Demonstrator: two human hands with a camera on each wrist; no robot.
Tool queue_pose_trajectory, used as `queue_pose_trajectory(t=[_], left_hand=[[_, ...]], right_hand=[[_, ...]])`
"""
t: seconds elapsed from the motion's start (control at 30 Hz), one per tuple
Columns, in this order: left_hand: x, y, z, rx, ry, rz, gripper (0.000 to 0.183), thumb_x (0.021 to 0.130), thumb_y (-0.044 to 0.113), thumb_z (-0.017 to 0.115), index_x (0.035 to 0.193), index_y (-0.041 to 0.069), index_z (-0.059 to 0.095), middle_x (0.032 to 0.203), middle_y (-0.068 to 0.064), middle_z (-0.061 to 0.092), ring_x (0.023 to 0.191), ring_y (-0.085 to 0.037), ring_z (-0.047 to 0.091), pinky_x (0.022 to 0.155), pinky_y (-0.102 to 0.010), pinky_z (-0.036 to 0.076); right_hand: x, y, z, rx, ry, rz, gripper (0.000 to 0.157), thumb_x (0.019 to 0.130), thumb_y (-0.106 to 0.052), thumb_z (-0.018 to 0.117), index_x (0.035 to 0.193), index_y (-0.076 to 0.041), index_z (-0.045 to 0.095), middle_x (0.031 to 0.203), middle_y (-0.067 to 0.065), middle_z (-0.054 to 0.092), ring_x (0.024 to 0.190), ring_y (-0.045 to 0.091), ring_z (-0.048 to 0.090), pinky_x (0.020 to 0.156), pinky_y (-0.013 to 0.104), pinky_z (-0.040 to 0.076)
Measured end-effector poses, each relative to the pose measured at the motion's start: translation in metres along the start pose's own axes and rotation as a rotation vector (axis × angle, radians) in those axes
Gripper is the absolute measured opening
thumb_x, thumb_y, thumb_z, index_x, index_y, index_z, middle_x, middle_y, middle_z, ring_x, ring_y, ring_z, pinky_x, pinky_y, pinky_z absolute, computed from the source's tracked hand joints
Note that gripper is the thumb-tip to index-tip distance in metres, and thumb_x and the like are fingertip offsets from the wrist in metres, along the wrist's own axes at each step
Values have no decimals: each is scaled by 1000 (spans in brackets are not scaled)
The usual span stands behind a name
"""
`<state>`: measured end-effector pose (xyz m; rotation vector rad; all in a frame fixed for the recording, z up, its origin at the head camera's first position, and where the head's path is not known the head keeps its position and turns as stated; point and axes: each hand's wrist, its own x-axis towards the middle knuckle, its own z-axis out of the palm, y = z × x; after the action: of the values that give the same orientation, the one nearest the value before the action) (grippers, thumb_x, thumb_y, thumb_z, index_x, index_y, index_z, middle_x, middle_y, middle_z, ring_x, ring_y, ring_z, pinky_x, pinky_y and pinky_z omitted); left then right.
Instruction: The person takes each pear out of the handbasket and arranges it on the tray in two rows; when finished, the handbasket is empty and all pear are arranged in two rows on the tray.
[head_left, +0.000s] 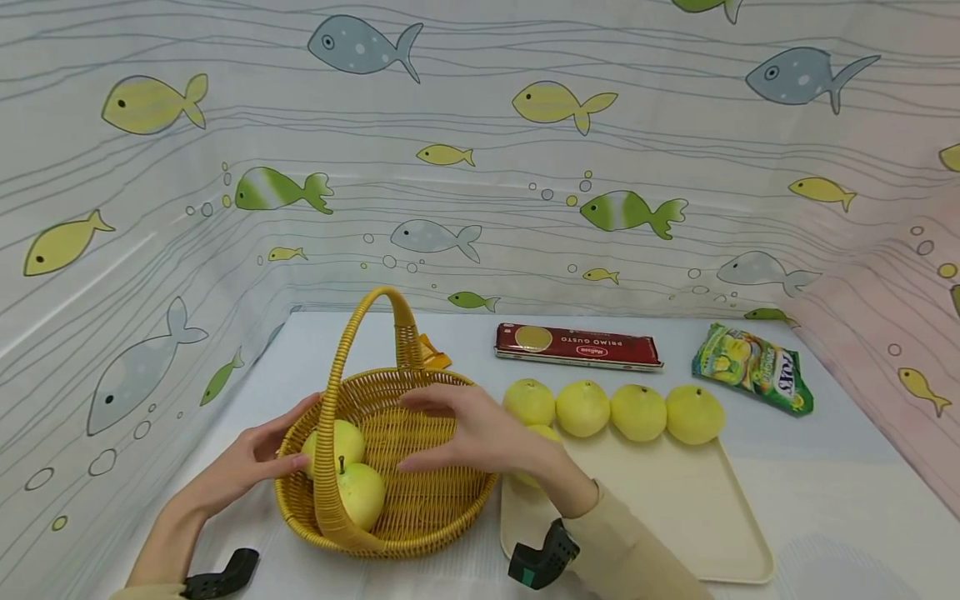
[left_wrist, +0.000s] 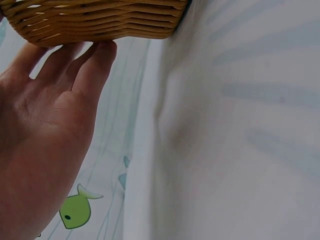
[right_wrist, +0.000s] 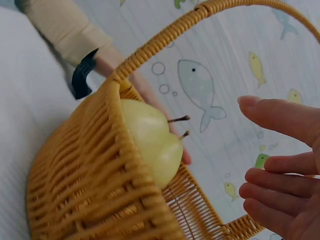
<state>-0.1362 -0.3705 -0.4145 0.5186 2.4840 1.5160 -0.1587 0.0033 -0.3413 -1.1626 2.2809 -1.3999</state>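
A wicker basket with a tall handle stands on the table, two pale yellow pears at its left inside. My left hand holds the basket's left rim, thumb over the edge; in the left wrist view its fingers touch the outer wall. Over the basket's right half hovers my right hand, thumb and fingers apart, holding nothing. The right wrist view shows that hand apart from the pears. Several pears line the far end of a cream tray; another pear is partly hidden by my right hand.
Behind the tray lies a dark red packet marked Primo Gusto. A green Fox's bag is at the back right. An orange item shows partly behind the basket. Fish-print cloth encloses the back and sides.
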Motion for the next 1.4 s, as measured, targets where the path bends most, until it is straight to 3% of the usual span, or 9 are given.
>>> queue_pose_trajectory(t=[0.63, 0.87, 1.13, 1.4], left_hand=[[-3, 4, 0, 22, -5, -2, 72, 99, 7, 58, 160, 28, 25, 165, 10, 24, 138, 17, 29, 103, -6, 33], [-6, 4, 0, -8, -9, -6, 72, 99, 5, 57, 160, 26, 25, 165, 11, 24, 137, 15, 31, 102, -8, 36], [-3, 5, 1, 21, -8, -5, 73, 99, 7, 58, 160, 28, 25, 165, 11, 24, 137, 17, 30, 102, -6, 34], [0, 4, 1, 16, -3, -6, 73, 99, 7, 59, 160, 27, 25, 165, 11, 24, 137, 18, 29, 102, -5, 33]], right_hand=[[15, 1, 48, -45, -92, -103, 67, 84, -30, 82, 140, -7, 54, 140, 3, 60, 127, 9, 57, 105, 16, 43], [17, 3, 63, -21, -102, -84, 70, 86, -31, 80, 144, -7, 51, 143, 3, 58, 129, 9, 55, 105, 15, 43], [20, 15, 67, 7, -68, -10, 71, 84, -31, 82, 144, -8, 52, 143, 1, 58, 128, 11, 57, 104, 16, 44], [20, 18, 67, -109, -126, 9, 76, 84, -39, 81, 146, -11, 49, 144, -3, 57, 128, 8, 56, 105, 18, 44]])
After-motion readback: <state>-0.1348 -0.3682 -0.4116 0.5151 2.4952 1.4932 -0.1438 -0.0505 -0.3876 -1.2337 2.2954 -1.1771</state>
